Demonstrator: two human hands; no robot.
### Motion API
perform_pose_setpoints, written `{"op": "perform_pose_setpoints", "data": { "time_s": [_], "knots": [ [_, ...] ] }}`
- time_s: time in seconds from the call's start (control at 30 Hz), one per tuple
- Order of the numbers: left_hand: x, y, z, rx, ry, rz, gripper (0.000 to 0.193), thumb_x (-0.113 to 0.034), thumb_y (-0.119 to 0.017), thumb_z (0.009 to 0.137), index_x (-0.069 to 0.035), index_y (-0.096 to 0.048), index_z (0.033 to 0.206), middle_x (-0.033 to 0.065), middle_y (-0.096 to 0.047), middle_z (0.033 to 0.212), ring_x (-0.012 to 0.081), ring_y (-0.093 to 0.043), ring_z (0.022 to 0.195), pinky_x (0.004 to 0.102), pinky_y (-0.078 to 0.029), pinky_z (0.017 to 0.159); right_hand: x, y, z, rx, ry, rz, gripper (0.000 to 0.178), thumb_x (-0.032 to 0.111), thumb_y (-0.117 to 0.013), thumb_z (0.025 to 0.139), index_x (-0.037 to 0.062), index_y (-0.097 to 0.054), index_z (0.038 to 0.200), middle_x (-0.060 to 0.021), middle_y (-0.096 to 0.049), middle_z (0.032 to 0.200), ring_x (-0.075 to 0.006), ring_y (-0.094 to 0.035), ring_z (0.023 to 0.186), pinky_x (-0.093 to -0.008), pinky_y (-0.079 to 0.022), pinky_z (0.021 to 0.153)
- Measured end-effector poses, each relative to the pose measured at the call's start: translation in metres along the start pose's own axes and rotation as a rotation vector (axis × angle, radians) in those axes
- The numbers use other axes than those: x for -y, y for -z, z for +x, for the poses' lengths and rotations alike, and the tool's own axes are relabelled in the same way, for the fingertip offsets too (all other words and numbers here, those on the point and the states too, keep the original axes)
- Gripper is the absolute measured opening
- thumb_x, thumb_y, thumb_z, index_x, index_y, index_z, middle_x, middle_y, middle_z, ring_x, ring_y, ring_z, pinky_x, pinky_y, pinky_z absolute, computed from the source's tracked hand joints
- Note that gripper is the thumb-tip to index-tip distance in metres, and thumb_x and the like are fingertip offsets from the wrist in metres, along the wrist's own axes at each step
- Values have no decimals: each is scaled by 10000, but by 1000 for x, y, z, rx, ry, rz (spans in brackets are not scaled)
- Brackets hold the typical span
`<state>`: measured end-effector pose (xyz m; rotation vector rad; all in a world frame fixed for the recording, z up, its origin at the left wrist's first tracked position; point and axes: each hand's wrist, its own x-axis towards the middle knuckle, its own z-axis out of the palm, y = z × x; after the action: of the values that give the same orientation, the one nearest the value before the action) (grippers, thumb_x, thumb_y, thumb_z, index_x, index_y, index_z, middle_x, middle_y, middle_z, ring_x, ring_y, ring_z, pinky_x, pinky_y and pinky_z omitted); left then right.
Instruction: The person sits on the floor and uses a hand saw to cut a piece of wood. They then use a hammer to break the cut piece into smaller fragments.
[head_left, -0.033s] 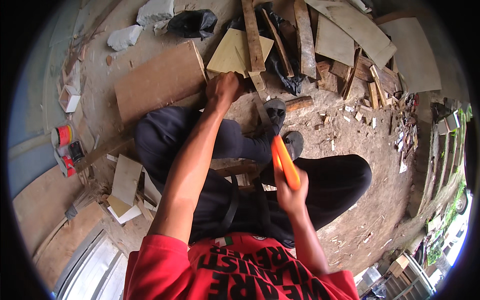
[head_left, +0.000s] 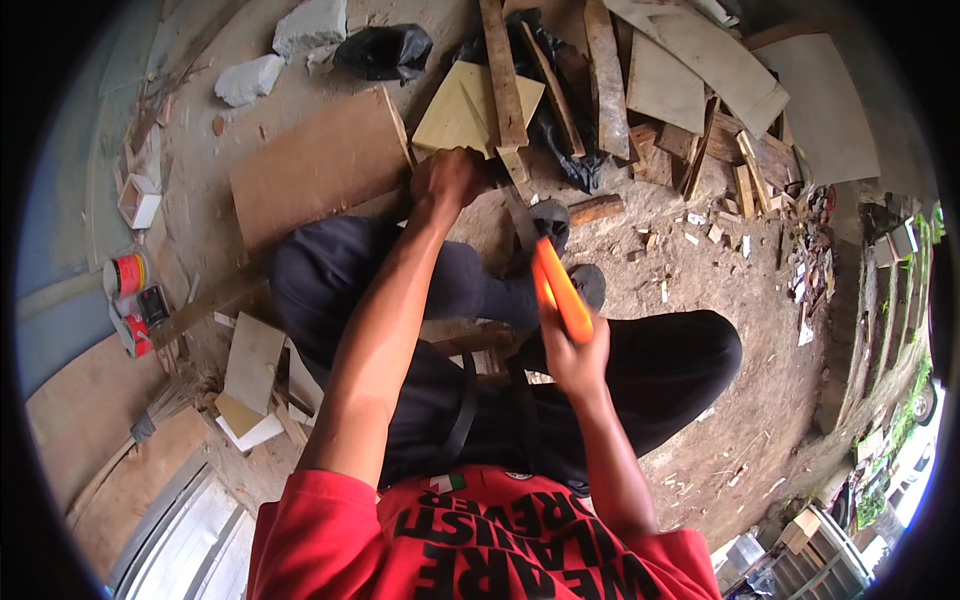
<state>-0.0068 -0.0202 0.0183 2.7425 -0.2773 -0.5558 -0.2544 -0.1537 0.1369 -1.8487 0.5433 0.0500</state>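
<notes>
My right hand [head_left: 578, 355] is wrapped round the orange handle of a handsaw [head_left: 566, 300]. The saw's thin blade runs forward from the handle, past my dark shoe [head_left: 550, 222], toward my left hand. My left hand [head_left: 448, 180] is closed in a fist by the near edge of a pale square board [head_left: 455, 110]; what its fingers grip is hidden below it. Just right of the left knuckles is the end of a narrow wood strip [head_left: 514, 165], close to the blade's far end. A long rough plank [head_left: 505, 80] lies across the pale board.
A brown wooden panel [head_left: 320, 165] lies left of my left hand. Scrap planks and boards [head_left: 665, 85] are heaped at the far right. A black plastic bag [head_left: 385, 50] and white blocks [head_left: 250, 80] lie at the far left. A short wood piece [head_left: 597, 209] rests beyond my shoes.
My right hand and the saw have moved slightly forward and left, toward my left hand. My left hand stays nearly in place.
</notes>
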Motion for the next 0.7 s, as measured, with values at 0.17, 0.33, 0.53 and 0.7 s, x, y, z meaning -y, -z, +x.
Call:
{"op": "perform_pose_setpoints", "data": {
  "time_s": [0.17, 0.33, 0.53, 0.7],
  "knots": [
    [-16, 14, 2, 128, -31, 109, 367, -397, -542, 915, -106, -765, 928, 142, -752, 929, 291, -745, 848, 480, -575, 669, 20, -38, 84, 17, 112, 32, 126, 91, -631, 874, -27, -654, 911, -135, -599, 648, -119, -572, 612, -326, -489, 612],
    [37, -42, 44, -139, 62, -131, 402, -355, -490, 925, -75, -762, 1019, 184, -730, 1051, 359, -711, 1002, 480, -576, 819, -5, -15, 23, 8, 187, 17, 176, 103, -642, 929, -27, -604, 817, -81, -514, 581, -74, -473, 572, -315, -434, 520],
    [0, -2, 8, -114, 93, -71, 419, -295, -441, 917, -9, -747, 918, 237, -714, 975, 429, -707, 908, 477, -566, 818, 5, 37, -80, 34, 83, -107, 170, 62, -611, 926, -3, -608, 769, -45, -507, 572, -79, -486, 514, -290, -407, 490],
    [38, -42, 41, -155, -173, 158, 434, -386, -472, 942, -64, -761, 968, 190, -733, 979, 390, -718, 934, 472, -577, 812, 7, -14, 48, 63, 88, -16, 109, 84, -627, 863, -24, -618, 849, -143, -566, 631, -173, -563, 551, -349, -475, 571]
  ]
}}
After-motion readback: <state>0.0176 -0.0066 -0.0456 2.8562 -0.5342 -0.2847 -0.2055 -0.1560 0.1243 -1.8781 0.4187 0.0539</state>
